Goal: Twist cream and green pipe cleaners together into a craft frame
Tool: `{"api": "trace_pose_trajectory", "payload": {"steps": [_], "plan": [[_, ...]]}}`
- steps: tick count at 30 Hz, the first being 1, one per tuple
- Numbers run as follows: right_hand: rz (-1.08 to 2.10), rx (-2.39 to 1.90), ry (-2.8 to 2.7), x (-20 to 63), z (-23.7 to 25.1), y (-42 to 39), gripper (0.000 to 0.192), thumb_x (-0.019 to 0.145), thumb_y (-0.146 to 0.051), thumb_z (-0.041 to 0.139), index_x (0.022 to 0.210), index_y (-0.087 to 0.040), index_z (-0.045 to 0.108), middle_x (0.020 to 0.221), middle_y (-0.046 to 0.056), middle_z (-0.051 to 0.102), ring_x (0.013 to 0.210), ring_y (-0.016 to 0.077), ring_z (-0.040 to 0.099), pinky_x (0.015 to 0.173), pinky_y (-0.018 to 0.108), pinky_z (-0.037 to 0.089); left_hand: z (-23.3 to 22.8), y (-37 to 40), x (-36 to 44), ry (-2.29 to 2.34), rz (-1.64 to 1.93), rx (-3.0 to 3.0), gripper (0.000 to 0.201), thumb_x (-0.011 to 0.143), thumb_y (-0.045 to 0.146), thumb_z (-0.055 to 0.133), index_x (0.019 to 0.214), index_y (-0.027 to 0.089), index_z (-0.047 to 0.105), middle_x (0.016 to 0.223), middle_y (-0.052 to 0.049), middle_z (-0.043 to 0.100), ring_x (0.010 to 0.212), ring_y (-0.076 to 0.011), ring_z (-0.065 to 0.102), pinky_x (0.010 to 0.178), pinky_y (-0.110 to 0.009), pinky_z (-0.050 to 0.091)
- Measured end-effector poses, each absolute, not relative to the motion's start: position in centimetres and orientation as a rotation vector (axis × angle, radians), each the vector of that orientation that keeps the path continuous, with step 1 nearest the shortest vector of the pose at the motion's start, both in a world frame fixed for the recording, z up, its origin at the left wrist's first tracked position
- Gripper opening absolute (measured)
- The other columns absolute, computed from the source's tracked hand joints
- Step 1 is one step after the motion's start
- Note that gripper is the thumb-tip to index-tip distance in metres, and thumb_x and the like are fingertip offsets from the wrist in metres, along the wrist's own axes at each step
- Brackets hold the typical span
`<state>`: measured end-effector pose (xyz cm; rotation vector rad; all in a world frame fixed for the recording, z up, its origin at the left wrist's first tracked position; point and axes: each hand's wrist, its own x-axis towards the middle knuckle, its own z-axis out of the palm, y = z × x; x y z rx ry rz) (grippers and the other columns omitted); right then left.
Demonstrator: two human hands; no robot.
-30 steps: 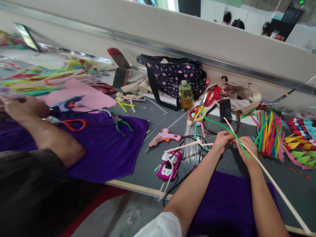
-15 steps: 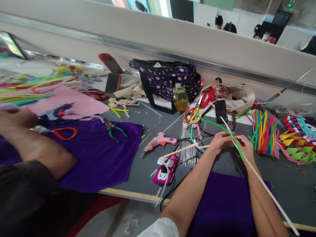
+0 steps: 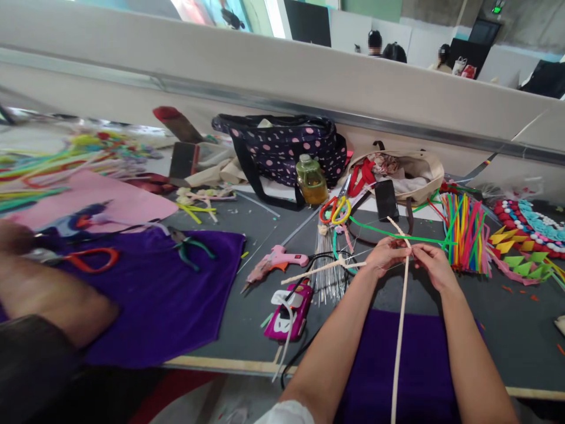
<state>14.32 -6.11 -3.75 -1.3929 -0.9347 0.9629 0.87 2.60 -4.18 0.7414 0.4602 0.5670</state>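
My left hand (image 3: 385, 257) and my right hand (image 3: 433, 265) meet above the grey table (image 3: 507, 312), both pinching a long cream pipe cleaner (image 3: 399, 335). It hangs straight down between my forearms over a purple cloth (image 3: 415, 365). A green pipe cleaner (image 3: 397, 237) crosses at my fingertips and runs left toward the scissors and right toward the coloured bundle. Thin silver wires (image 3: 329, 265) lie just left of my left hand.
A bundle of coloured pipe cleaners (image 3: 465, 232) lies right of my hands. Pink glue guns (image 3: 276, 262) (image 3: 289, 309), a yellow bottle (image 3: 311, 179), a dotted bag (image 3: 282, 144), a beige bag (image 3: 410, 171) with a phone (image 3: 385, 199). A co-worker's arm (image 3: 48, 294) rests on another purple cloth (image 3: 168, 288) at left.
The cream pipe cleaner swung from slanting down-right to hanging straight down between my arms. The green one turned toward horizontal. The view shifted right.
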Motion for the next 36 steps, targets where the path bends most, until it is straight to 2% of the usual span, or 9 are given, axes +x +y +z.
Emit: {"api": "trace_pose_trajectory", "payload": {"steps": [8, 16, 19, 30, 36], "plan": [[0.925, -1.405, -0.962, 14.3, -3.7, -6.2, 0.030, 0.071, -0.048, 0.070, 0.075, -0.019, 0.071, 0.061, -0.001, 0.062, 0.050, 0.0104, 0.046, 0.047, 0.023, 0.038, -4.6, 2.6, 1.1, 0.436, 0.566, 0.832, 0.047, 0.046, 0.026, 0.088, 0.081, 0.010, 0.062, 0.072, 0.000, 0.058, 0.061, -0.0082, 0.055, 0.053, -0.020, 0.040], [0.771, -1.487, -1.028, 14.0, -3.6, -6.1, 0.027, 0.075, -0.046, 0.064, 0.071, -0.020, 0.069, 0.055, -0.003, 0.055, 0.048, 0.0106, 0.044, 0.047, 0.023, 0.033, -4.4, 2.6, 0.9, 0.432, 0.534, 0.856, 0.043, 0.049, 0.022, 0.087, 0.083, 0.012, 0.062, 0.077, 0.001, 0.058, 0.066, -0.0078, 0.057, 0.065, -0.022, 0.047], [0.759, -1.486, -1.021, 13.8, -3.7, -5.9, 0.028, 0.076, -0.048, 0.063, 0.070, -0.021, 0.068, 0.056, -0.003, 0.057, 0.047, 0.0108, 0.045, 0.046, 0.023, 0.034, -4.3, 2.6, 0.9, 0.433, 0.514, 0.872, 0.043, 0.050, 0.023, 0.087, 0.083, 0.012, 0.062, 0.076, 0.001, 0.057, 0.063, -0.0079, 0.057, 0.065, -0.024, 0.048], [1.016, -1.278, -0.775, 12.6, -3.8, -5.7, 0.028, 0.075, -0.046, 0.068, 0.072, -0.018, 0.069, 0.063, -0.001, 0.061, 0.051, 0.0095, 0.052, 0.043, 0.020, 0.037, -4.3, 2.5, 0.8, 0.398, 0.501, 0.887, 0.044, 0.050, 0.024, 0.086, 0.086, 0.011, 0.064, 0.072, 0.000, 0.060, 0.059, -0.0127, 0.062, 0.058, -0.027, 0.050], [1.125, -1.251, -0.638, 12.8, -3.9, -5.6, 0.030, 0.071, -0.046, 0.072, 0.071, -0.016, 0.068, 0.057, -0.003, 0.057, 0.047, 0.0072, 0.048, 0.040, 0.017, 0.039, -4.5, 2.3, 1.0, 0.386, 0.542, 0.838, 0.043, 0.053, 0.022, 0.086, 0.089, 0.010, 0.065, 0.072, -0.002, 0.062, 0.062, -0.0130, 0.062, 0.061, -0.026, 0.050]]}}
